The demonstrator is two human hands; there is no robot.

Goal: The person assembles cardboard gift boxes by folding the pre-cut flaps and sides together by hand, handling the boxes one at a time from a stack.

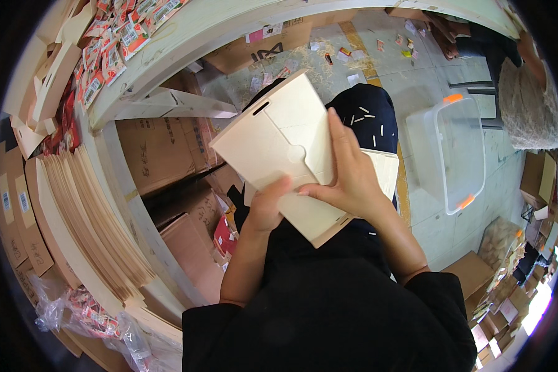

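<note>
Over my lap, a cream cardboard box (273, 139) lies tilted between my two hands. Its flaps meet along a seam with a round tab near the middle, and a dark slot shows close to its upper left edge. My left hand (268, 206) grips the near left side, thumb on top and fingers hidden underneath. Along the right side, my right hand (351, 170) holds the box, its thumb pressed near the seam and its fingers stretched along the edge. Another cream cardboard piece (385, 168) shows on my lap beneath the right hand.
At left, a white table (161, 59) bears red-and-white sachets (115, 53) and a stack of cream cardboard sheets (90, 214). Brown cartons (161, 152) stand under it. A clear plastic bin (449, 155) with orange handles is on the floor at right. Another person (527, 93) is at upper right.
</note>
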